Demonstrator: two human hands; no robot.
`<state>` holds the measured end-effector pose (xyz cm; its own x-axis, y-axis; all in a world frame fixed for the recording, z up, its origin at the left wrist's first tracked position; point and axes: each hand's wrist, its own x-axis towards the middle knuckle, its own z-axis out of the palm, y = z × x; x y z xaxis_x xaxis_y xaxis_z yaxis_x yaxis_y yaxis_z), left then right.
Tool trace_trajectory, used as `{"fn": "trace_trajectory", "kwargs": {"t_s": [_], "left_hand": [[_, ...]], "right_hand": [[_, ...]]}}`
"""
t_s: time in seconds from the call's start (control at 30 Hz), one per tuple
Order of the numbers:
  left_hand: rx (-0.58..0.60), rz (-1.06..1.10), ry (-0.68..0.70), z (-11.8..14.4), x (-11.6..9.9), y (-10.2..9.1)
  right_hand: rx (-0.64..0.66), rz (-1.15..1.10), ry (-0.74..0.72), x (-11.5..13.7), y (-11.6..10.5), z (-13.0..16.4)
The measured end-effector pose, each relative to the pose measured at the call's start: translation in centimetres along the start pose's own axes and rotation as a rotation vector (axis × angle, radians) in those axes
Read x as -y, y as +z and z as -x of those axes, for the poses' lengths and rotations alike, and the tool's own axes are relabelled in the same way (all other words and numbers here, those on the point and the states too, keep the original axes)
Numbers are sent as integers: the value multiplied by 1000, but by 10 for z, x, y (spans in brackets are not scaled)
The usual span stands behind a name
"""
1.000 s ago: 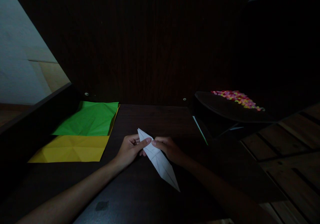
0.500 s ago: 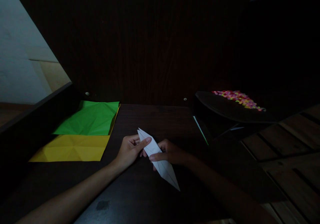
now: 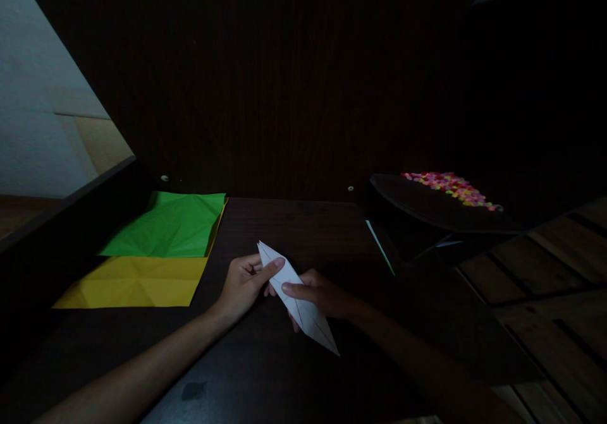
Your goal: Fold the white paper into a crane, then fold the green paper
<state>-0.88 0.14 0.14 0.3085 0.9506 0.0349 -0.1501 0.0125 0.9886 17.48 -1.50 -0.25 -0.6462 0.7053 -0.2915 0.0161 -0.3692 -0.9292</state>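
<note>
Slim, pointed piece of folded white paper (image 3: 310, 318): I see it held centrally over a dark brown wooden tabletop (image 3: 256, 373), slanting from far left to near right.
Left hand (image 3: 244, 283): pinches its far part, thumb on top, fingers curled beneath.
Right hand (image 3: 325, 296): pinches its middle, thumb on top, a fingertip showing underneath.
Change: a second ago the thumbs nearly met; the right thumb now sits nearer, giving the paper two separate grips.
Left side: a creased green paper sheet (image 3: 168, 225) overlaps a creased yellow paper sheet (image 3: 133, 282), well apart from the left hand.
Right side: a thin white-and-green strip (image 3: 380, 248) lies well beyond the right hand.
Far edge: an upright dark wooden panel (image 3: 260, 83); tabletop stretches toward it.
</note>
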Motion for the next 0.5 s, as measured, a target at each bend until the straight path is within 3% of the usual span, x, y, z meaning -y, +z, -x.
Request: {"fn": "trace_trajectory", "kwargs": {"t_s": [0.4, 0.5], "left_hand": [[1, -8, 9, 0, -1, 1], [-2, -15, 16, 0, -2, 0]], "right_hand": [[-38, -37, -1, -5, -2, -3], [-95, 58, -121, -3, 1, -3]]}}
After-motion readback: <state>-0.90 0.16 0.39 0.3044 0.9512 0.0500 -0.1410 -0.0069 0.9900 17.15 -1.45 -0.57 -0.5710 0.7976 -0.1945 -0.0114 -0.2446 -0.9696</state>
